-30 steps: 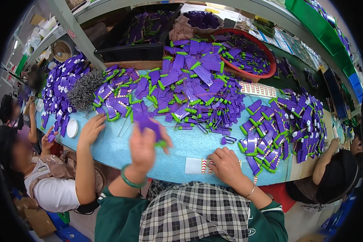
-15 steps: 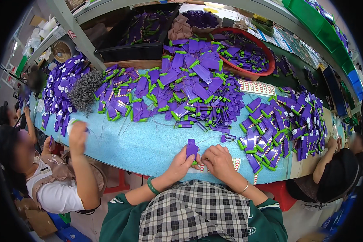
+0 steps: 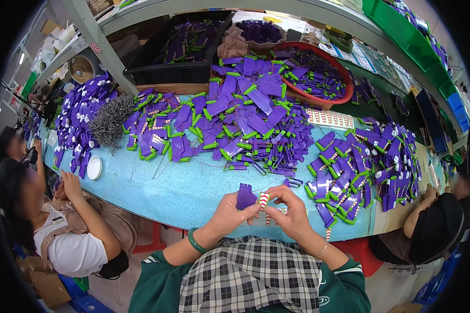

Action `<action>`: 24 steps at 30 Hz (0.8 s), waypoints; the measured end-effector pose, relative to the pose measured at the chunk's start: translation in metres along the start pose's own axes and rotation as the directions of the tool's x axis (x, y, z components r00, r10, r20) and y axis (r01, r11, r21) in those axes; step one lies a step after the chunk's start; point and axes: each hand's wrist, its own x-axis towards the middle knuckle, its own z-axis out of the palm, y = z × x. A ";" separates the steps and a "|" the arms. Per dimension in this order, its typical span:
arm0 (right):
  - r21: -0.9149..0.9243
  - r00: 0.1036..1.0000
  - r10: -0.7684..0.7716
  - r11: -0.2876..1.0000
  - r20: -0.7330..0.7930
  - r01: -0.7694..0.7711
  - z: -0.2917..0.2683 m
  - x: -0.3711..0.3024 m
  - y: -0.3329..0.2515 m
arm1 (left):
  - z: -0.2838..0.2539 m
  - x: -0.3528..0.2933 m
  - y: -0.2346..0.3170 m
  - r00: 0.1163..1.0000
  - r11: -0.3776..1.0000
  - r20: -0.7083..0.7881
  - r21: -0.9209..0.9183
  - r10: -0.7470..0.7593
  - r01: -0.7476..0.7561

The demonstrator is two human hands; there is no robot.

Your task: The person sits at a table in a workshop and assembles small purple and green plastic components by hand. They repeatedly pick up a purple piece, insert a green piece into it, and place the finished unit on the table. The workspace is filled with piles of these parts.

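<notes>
Pinched purple card [image 3: 245,198] in left hand [image 3: 227,214], just left of right hand [image 3: 292,214] nipping red-and-white striped strip [image 3: 264,199] between fingertips. Best kept close over blue table [image 3: 183,193], strip aligned squarely before pressing on.

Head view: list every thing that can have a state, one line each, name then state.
left hand: closed on the purple card
right hand: pinching the red-and-white striped piece
purple card: held above the table edge
red-and-white striped piece: held beside the card
red basin: filled with purple pieces
white dish: lying flat on the blue table
</notes>
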 end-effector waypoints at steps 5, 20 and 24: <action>0.328 0.992 0.129 0.937 -0.012 -0.118 0.008 -0.002 0.011 | 0.001 -0.001 0.000 0.998 0.964 0.039 -0.258 -0.058 0.066; 0.212 0.986 0.143 0.970 -0.092 -0.121 0.016 -0.004 0.029 | 0.009 -0.001 0.000 0.979 0.858 0.178 -0.484 -0.096 0.172; 0.193 0.985 0.123 0.976 -0.118 -0.098 0.017 -0.004 0.030 | 0.008 0.000 -0.002 0.978 0.860 0.192 -0.483 -0.081 0.166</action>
